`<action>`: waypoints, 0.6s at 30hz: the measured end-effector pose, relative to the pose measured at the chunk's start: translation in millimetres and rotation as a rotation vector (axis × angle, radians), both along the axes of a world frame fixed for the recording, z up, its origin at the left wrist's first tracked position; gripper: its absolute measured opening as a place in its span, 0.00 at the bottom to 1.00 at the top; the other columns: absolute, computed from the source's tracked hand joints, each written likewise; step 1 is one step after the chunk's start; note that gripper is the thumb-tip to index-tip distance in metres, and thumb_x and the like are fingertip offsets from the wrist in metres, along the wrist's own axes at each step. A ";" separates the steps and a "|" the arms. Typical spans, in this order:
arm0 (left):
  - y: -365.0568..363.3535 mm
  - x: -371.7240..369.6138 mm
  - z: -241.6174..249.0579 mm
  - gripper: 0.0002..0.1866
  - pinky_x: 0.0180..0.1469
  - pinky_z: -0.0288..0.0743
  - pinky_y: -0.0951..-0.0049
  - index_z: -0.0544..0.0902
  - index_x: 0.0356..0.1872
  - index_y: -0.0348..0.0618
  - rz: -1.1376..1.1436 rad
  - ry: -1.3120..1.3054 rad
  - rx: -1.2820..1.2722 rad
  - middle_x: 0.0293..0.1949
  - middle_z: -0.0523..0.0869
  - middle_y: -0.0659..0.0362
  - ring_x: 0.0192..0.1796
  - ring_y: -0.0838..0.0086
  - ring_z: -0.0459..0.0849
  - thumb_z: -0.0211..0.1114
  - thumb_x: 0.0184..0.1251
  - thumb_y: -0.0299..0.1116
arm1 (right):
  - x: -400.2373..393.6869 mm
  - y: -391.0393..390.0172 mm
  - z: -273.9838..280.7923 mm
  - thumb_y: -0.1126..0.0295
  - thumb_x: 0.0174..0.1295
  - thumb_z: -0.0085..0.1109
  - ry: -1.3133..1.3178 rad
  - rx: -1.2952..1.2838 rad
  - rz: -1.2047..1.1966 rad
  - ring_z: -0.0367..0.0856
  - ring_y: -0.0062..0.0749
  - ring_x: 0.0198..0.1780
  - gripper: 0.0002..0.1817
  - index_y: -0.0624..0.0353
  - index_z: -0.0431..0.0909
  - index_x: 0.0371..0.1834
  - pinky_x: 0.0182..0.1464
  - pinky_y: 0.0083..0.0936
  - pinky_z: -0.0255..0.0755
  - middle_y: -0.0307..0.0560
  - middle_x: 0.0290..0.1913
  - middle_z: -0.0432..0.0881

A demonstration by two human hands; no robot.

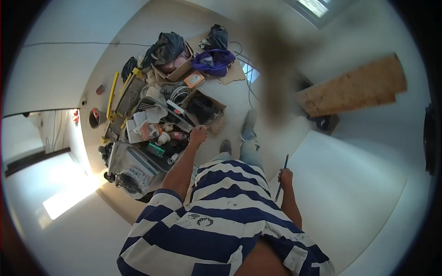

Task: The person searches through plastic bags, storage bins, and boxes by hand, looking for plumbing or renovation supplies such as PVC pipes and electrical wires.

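My right hand is wrapped around a thin dark rod, held down at my right side. The rod sticks out above and below the fist; its exact kind is not clear. My left hand is closed in front of me, beside an open cardboard box with dark stuff inside. Whether anything is in the left fingers cannot be made out. Left of that hand lies a pile of gear with a bottle, a green box and a coiled white cable.
A wooden board leans at the right, near a large white panel. Yellow levels, an orange box, a purple bag and black bags crowd the left. A cable trails over the floor. A brown blur covers the top centre.
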State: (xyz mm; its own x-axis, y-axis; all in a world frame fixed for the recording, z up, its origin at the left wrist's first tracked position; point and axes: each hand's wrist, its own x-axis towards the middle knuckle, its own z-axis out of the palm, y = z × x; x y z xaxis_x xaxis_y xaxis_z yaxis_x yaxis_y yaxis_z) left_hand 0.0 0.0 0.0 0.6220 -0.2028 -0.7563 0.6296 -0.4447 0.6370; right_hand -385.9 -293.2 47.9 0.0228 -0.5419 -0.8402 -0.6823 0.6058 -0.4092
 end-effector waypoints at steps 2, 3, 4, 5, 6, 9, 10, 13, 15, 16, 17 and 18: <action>-21.5 6.1 -11.6 0.15 0.37 0.77 0.72 0.83 0.47 0.38 0.052 -0.042 -0.128 0.37 0.85 0.56 0.34 0.76 0.83 0.59 0.69 0.38 | 40.7 -31.1 3.6 0.67 0.66 0.50 -0.134 -0.089 0.142 0.67 0.21 0.18 0.10 0.62 0.76 0.41 0.18 0.22 0.62 0.39 0.24 0.73; -62.1 47.7 -26.4 0.15 0.37 0.77 0.72 0.83 0.47 0.38 0.100 0.053 -0.082 0.37 0.85 0.56 0.34 0.76 0.83 0.59 0.69 0.38 | 111.3 -79.1 13.9 0.67 0.66 0.50 -0.041 -0.038 0.187 0.67 0.21 0.18 0.10 0.62 0.76 0.41 0.18 0.22 0.62 0.39 0.24 0.73; -69.2 35.7 -23.5 0.16 0.38 0.78 0.70 0.82 0.48 0.38 0.030 0.022 0.004 0.36 0.85 0.56 0.34 0.74 0.83 0.57 0.69 0.38 | 125.6 -86.7 21.9 0.67 0.65 0.50 -0.025 -0.086 0.303 0.67 0.21 0.18 0.09 0.62 0.76 0.38 0.19 0.22 0.62 0.38 0.23 0.73; -96.3 64.5 -30.1 0.16 0.39 0.78 0.69 0.81 0.49 0.38 -0.045 -0.067 0.055 0.35 0.84 0.57 0.35 0.71 0.83 0.55 0.70 0.39 | 169.9 -117.1 11.6 0.67 0.64 0.51 -0.070 -0.176 0.416 0.67 0.20 0.19 0.09 0.62 0.77 0.35 0.20 0.21 0.62 0.37 0.22 0.73; -112.8 81.0 -48.9 0.16 0.39 0.78 0.69 0.81 0.49 0.38 -0.008 -0.055 0.064 0.35 0.84 0.57 0.35 0.71 0.83 0.55 0.70 0.39 | 203.5 -146.9 -17.1 0.67 0.64 0.51 -0.099 -0.370 0.627 0.71 0.25 0.19 0.10 0.62 0.77 0.31 0.22 0.27 0.64 0.42 0.21 0.75; -169.8 147.1 -126.3 0.16 0.46 0.77 0.64 0.82 0.47 0.38 -0.163 -0.222 0.273 0.38 0.85 0.52 0.40 0.62 0.84 0.54 0.67 0.38 | 302.1 -205.6 -66.2 0.65 0.64 0.53 -0.152 -0.614 0.981 0.75 0.36 0.20 0.12 0.63 0.77 0.31 0.24 0.33 0.66 0.50 0.22 0.78; -195.1 167.5 -131.5 0.17 0.51 0.75 0.59 0.82 0.47 0.38 -0.177 -0.208 0.261 0.42 0.85 0.47 0.46 0.55 0.83 0.55 0.66 0.39 | 344.4 -223.8 -85.3 0.63 0.66 0.54 -0.196 -0.620 1.094 0.78 0.48 0.23 0.13 0.65 0.78 0.35 0.28 0.38 0.69 0.57 0.25 0.79; -252.1 215.3 -223.0 0.18 0.56 0.72 0.50 0.81 0.50 0.41 -0.183 -0.210 0.257 0.47 0.84 0.42 0.54 0.46 0.79 0.56 0.64 0.40 | 468.4 -252.5 -122.3 0.68 0.65 0.55 -0.267 -0.455 1.368 0.80 0.58 0.31 0.09 0.63 0.78 0.39 0.34 0.43 0.73 0.60 0.27 0.80; -285.2 266.5 -285.6 0.19 0.55 0.73 0.50 0.78 0.53 0.41 -0.278 -0.358 0.300 0.48 0.82 0.42 0.55 0.45 0.78 0.57 0.63 0.38 | 569.6 -254.3 -166.6 0.69 0.65 0.56 -0.482 -0.509 1.463 0.81 0.59 0.35 0.10 0.64 0.78 0.44 0.38 0.43 0.74 0.61 0.32 0.81; -299.9 293.8 -311.0 0.21 0.55 0.74 0.50 0.76 0.56 0.41 -0.289 -0.422 0.357 0.51 0.81 0.42 0.55 0.45 0.78 0.58 0.62 0.37 | 608.3 -247.4 -194.3 0.71 0.64 0.56 -0.658 -0.621 1.503 0.81 0.59 0.38 0.11 0.64 0.79 0.46 0.40 0.43 0.74 0.61 0.35 0.82; -312.5 316.3 -333.6 0.23 0.55 0.75 0.51 0.74 0.59 0.41 -0.304 -0.477 0.412 0.54 0.79 0.42 0.56 0.45 0.78 0.58 0.62 0.35 | 640.4 -237.1 -233.3 0.72 0.64 0.55 -0.728 -0.651 1.506 0.80 0.58 0.43 0.12 0.63 0.79 0.49 0.45 0.42 0.74 0.60 0.40 0.82; -325.4 333.6 -345.8 0.24 0.56 0.75 0.51 0.73 0.60 0.41 -0.253 -0.508 0.416 0.57 0.76 0.42 0.56 0.45 0.78 0.59 0.62 0.34 | 676.5 -228.0 -259.1 0.73 0.63 0.55 -0.632 -0.463 1.563 0.80 0.57 0.47 0.13 0.61 0.78 0.51 0.47 0.42 0.74 0.59 0.45 0.82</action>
State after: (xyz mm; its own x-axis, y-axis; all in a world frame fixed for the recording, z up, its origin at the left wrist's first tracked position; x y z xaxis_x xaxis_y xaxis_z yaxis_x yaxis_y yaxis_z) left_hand 333.6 -325.4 -345.8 0.8908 -0.1445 -0.4307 0.1443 -0.8089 0.5699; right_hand 290.5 -521.2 -211.2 0.9465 0.1357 -0.2929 -0.1412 -0.6420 -0.7536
